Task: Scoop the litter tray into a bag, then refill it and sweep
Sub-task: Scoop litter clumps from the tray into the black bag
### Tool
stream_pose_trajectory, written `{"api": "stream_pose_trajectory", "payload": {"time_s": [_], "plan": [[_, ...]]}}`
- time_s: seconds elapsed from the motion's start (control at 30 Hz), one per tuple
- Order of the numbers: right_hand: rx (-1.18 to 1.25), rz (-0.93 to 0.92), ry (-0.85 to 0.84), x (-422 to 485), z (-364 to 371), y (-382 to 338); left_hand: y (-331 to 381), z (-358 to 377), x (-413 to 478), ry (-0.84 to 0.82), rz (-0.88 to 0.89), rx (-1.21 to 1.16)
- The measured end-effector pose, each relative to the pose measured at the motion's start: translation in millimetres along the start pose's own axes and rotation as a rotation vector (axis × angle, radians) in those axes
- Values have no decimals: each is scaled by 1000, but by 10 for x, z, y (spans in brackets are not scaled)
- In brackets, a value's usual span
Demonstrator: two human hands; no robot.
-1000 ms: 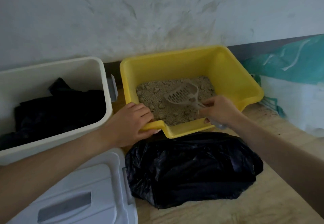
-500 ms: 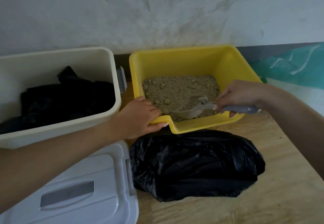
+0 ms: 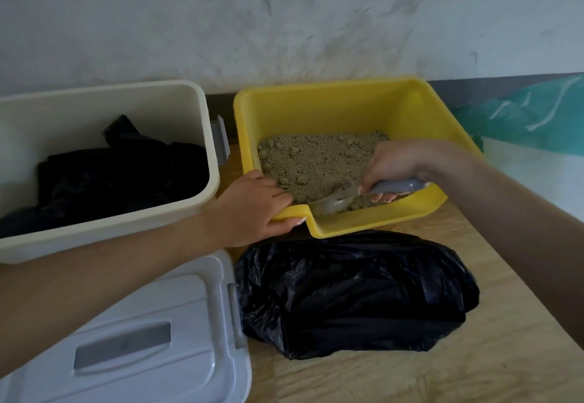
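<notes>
A yellow litter tray [image 3: 347,99] stands against the wall, holding clumpy tan litter [image 3: 309,159]. My left hand [image 3: 252,210] grips the tray's near left rim, thumb outside and fingers inside. My right hand [image 3: 401,165] grips the grey handle of a pale slotted scoop [image 3: 335,200], whose head digs low into the litter at the tray's near edge. A black plastic bag [image 3: 357,292] lies crumpled on the wooden floor just in front of the tray.
A cream bin [image 3: 202,150] with dark bags inside stands left of the tray. Its white lid [image 3: 142,339] lies at the lower left. A teal and white sack [image 3: 537,118] leans at the right. Wooden floor [image 3: 474,371] stretches to the lower right.
My right hand has drawn the scoop from the middle of the litter toward the tray's near edge and pushed its head down into the litter. My left hand kept its hold on the rim.
</notes>
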State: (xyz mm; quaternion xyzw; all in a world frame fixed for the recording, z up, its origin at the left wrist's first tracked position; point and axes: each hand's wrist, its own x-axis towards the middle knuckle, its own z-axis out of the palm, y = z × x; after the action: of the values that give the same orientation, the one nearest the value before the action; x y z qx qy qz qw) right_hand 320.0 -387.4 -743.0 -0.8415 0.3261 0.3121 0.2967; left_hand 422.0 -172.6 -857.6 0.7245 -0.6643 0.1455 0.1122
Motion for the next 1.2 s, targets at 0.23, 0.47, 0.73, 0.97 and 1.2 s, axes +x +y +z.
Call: {"api": "stream_pose_trajectory", "payload": {"time_s": [0.23, 0.47, 0.73, 0.97, 1.2], "plan": [[76, -52, 73, 60, 222, -17, -11, 6, 12, 43, 37, 9], [154, -75, 154, 167, 567, 50, -12, 5, 17, 64, 54, 4], [155, -117, 263, 313, 818, 102, -14, 11, 3, 75, 37, -39], [187, -143, 300, 437, 934, 91, -34, 32, 15, 76, 50, -67], [281, -173, 334, 528, 1048, 95, -44, 42, 17, 107, 56, -77]]}}
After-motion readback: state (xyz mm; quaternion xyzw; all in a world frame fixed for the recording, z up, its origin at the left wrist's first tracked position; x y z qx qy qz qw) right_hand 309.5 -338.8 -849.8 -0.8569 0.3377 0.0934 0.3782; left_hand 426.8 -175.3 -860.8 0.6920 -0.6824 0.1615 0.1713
